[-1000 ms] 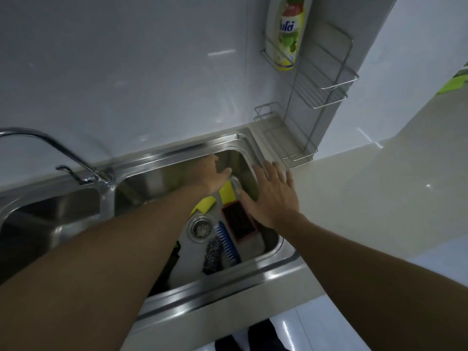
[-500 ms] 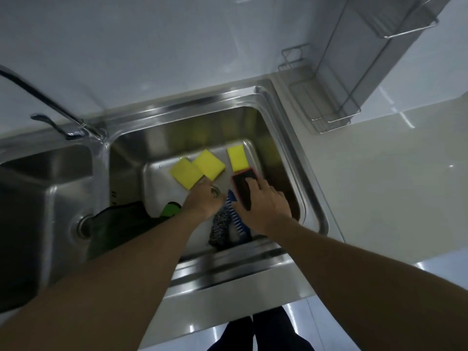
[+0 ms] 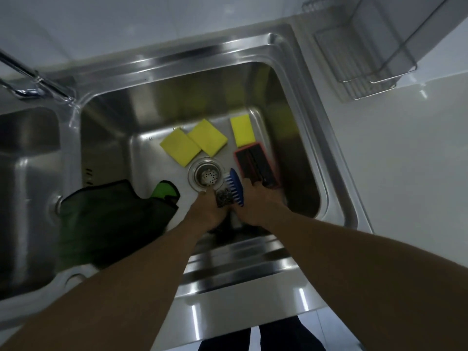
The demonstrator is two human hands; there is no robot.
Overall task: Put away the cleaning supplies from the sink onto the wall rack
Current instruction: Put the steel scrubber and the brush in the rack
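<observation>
Brush point(image 3: 235, 186) seemingly touching right hand point(image 3: 255, 206)

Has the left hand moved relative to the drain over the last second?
Yes. The left hand has pulled back from the sink's far wall, beyond the drain, to the drain's near edge, by the steel scourer.

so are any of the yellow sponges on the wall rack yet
No, all three yellow sponges lie on the sink floor, and the visible wall rack shelf is bare.
</observation>
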